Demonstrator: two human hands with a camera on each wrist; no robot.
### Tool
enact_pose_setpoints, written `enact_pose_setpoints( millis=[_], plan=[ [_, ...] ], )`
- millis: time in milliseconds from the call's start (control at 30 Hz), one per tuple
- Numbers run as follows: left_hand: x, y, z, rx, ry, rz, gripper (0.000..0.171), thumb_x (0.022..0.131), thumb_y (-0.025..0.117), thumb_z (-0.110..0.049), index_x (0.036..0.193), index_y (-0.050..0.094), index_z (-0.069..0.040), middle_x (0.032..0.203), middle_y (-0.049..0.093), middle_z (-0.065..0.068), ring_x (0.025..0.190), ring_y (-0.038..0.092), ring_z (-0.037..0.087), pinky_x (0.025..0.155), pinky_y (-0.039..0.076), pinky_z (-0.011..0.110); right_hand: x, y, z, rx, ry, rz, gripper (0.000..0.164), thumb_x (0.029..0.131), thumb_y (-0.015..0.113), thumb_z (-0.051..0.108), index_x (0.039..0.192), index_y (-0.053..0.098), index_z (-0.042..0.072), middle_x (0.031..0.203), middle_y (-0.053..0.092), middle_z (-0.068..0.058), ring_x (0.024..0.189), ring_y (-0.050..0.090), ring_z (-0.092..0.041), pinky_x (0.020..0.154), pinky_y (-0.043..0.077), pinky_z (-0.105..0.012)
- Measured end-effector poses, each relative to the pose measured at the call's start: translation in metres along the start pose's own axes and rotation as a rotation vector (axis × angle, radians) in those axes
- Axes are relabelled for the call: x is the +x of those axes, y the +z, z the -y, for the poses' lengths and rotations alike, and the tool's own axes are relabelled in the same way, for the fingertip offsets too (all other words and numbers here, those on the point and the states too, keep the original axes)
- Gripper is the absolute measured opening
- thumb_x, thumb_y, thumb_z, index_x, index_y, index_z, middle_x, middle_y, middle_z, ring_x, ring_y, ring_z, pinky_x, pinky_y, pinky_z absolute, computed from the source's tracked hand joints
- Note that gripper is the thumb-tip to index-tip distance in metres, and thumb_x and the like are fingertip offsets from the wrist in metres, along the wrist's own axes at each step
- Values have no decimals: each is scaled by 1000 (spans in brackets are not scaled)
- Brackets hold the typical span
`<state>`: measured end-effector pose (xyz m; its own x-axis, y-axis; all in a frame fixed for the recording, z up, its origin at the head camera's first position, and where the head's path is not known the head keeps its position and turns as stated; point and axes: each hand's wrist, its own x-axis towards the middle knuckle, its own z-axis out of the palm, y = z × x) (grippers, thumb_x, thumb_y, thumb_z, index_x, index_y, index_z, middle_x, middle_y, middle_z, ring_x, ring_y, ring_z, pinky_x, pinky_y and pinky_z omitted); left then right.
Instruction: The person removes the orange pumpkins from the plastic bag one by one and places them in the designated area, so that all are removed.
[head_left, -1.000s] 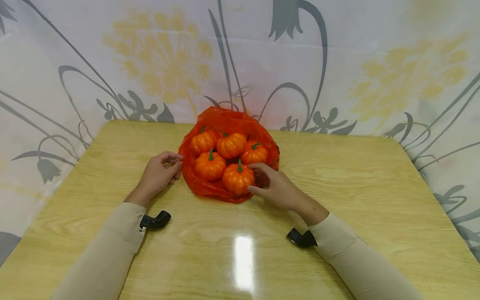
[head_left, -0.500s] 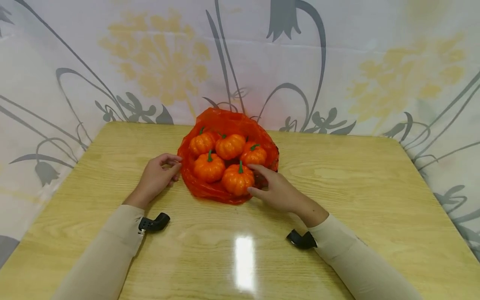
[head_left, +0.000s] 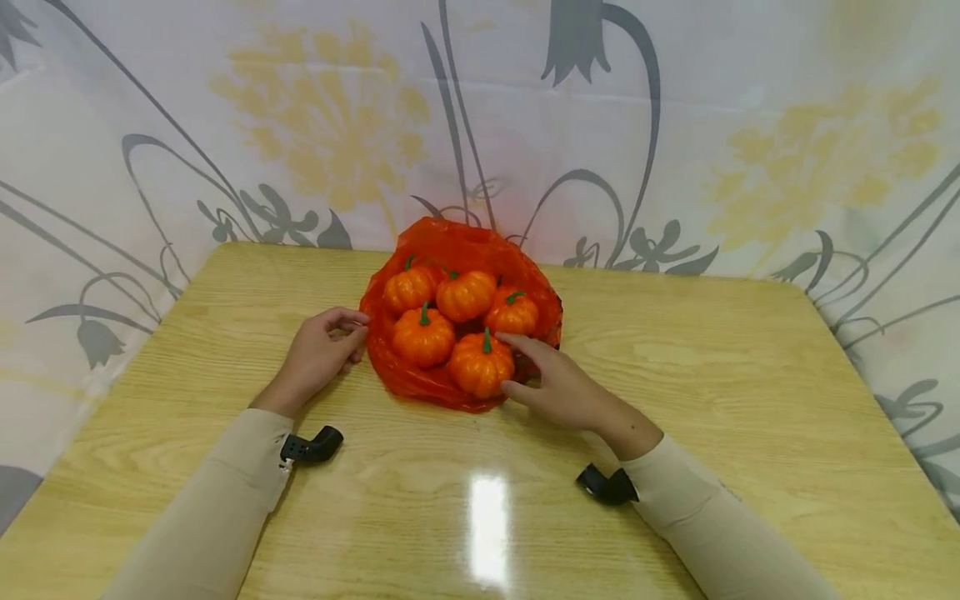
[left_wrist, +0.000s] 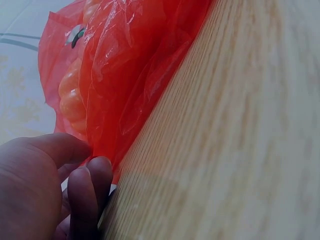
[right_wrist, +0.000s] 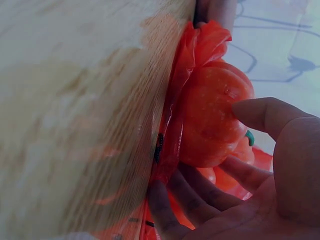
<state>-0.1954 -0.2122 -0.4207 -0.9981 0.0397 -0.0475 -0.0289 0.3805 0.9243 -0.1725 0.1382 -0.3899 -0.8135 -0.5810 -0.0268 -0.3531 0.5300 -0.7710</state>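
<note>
A red plastic bag (head_left: 412, 379) lies spread open near the table's back edge, with several small orange pumpkins in it. My left hand (head_left: 318, 354) is at the bag's left side; in the left wrist view its thumb and fingertips pinch the bag's edge. From the right, my right hand (head_left: 558, 379) holds the front pumpkin (head_left: 480, 367), which has a green stem. In the right wrist view the thumb rests on that pumpkin (right_wrist: 212, 115) and the fingers reach round its other side. Behind it sit more pumpkins, among them one at the front left (head_left: 423, 340).
The bag rests on a light wooden table (head_left: 390, 508). A white curtain (head_left: 517, 125) with grey and yellow flowers hangs right behind the table's back edge. Black wrist mounts (head_left: 311, 447) stick out from both beige sleeves (head_left: 225, 500).
The front pumpkin has shifted very slightly toward the near right along with my right hand. My left hand stays at the bag's edge.
</note>
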Motion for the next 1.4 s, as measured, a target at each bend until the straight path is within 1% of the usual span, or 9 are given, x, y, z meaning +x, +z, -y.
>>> enact_pose_setpoints(
  millis=[133,333,500,567,767,967,1133,1267,1400],
  plan=[
    [-1,-1,-1,-9,3,1,30,100,61,-18,122,60,2,97,58,11,62,58,8,53,53,22,1,0,1,19,11,7,65,96,67,20,154,36,16,147,50,-8,120,58,-23,98,53,-40],
    [-5,-5,0,14,-20,-6,33,100,61,-21,125,60,1,100,59,13,63,58,8,54,53,23,1,5,4,52,52,32,66,97,67,31,154,35,18,136,58,-6,115,60,-20,96,53,-38],
    [-6,-6,-1,19,-17,-9,34,100,62,-22,125,60,1,101,59,14,63,59,8,55,54,23,3,5,4,37,31,16,65,97,67,29,151,36,14,128,63,-5,113,62,-20,94,53,-38],
    [-6,-6,-1,22,-17,-11,34,100,62,-23,125,60,1,101,59,13,63,59,8,55,54,23,3,6,4,33,29,10,64,96,68,28,150,37,15,126,64,-5,112,62,-20,94,53,-39],
    [-6,-3,3,29,-33,-9,33,100,62,-23,124,60,0,98,59,10,62,59,8,55,54,23,1,7,1,26,25,13,64,95,69,30,150,39,18,130,63,-4,115,61,-19,96,52,-39],
    [-3,0,3,24,-4,-14,30,101,61,-23,121,61,-1,93,59,5,62,58,9,54,53,22,-2,-1,4,-2,23,-27,64,93,72,31,149,44,18,123,68,-4,112,64,-18,93,54,-39],
    [-4,1,2,21,-26,-16,30,100,61,-23,121,61,-1,90,59,1,61,58,9,53,53,23,-5,-6,6,-38,27,-13,60,94,71,34,146,48,16,124,67,-6,112,64,-20,92,55,-39],
    [-2,0,2,27,-21,-17,32,101,61,-25,121,61,0,93,59,2,62,59,8,54,53,22,-6,-12,9,-55,9,-25,56,92,73,32,142,54,14,126,67,-6,116,63,-21,94,57,-39],
    [-1,0,1,32,-17,-12,35,101,61,-27,123,61,0,98,59,8,62,59,8,54,53,22,-7,-17,11,-55,3,-34,56,91,75,30,140,55,13,123,67,-5,113,64,-21,94,57,-39]
  ],
)
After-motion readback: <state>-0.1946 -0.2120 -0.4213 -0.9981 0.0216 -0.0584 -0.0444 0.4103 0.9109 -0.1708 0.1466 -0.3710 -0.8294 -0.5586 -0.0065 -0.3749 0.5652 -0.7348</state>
